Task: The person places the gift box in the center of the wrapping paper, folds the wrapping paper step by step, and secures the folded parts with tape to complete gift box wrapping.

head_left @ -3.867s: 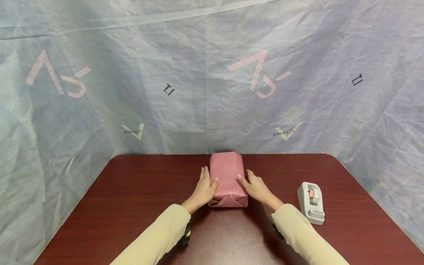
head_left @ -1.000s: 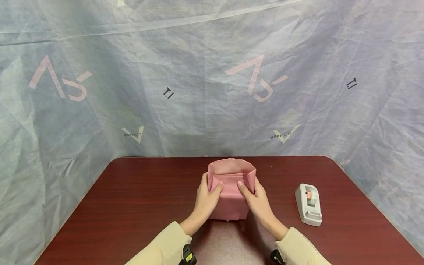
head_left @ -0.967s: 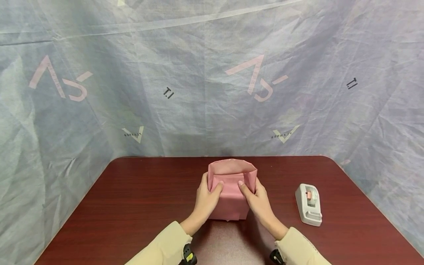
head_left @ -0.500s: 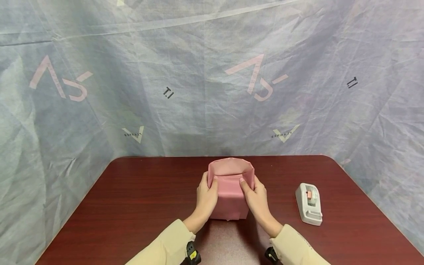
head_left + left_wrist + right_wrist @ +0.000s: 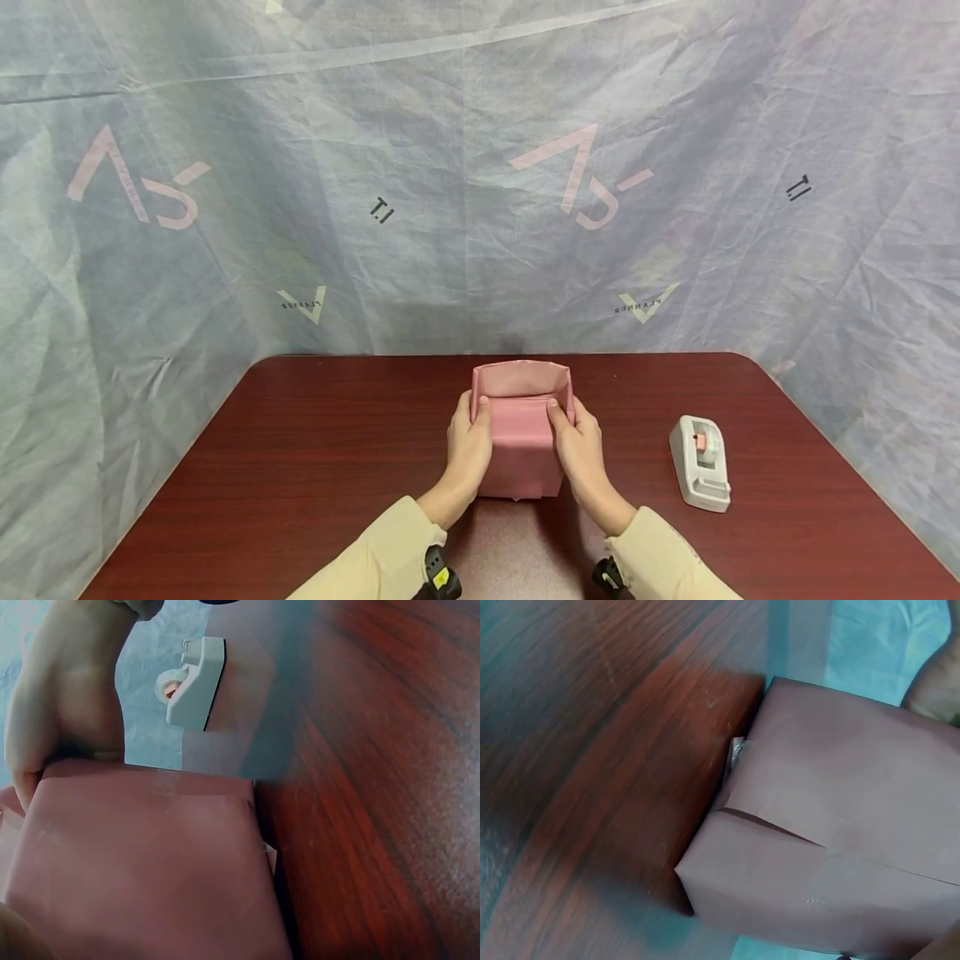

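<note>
A box wrapped in pink paper stands upright on the table in the head view, the paper's loose end rising around its top. The back flap of that paper sticks up behind the box's top face. My left hand grips the left side, thumb at the top near the front. The right side is gripped by my right hand, its thumb likewise on top; most other fingers are hidden behind the paper. In the right wrist view, the box shows a paper seam with a slightly lifted edge. Clear tape sticks out at its base.
A white tape dispenser with a roll stands to the right on the dark red wooden table. Grey printed cloth hangs behind the table and along both sides.
Earlier the box lay flat with a folded end toward me; now it stands with the loose paper end up. Over the last second my thumbs have moved apart and the paper's sides have drawn in.
</note>
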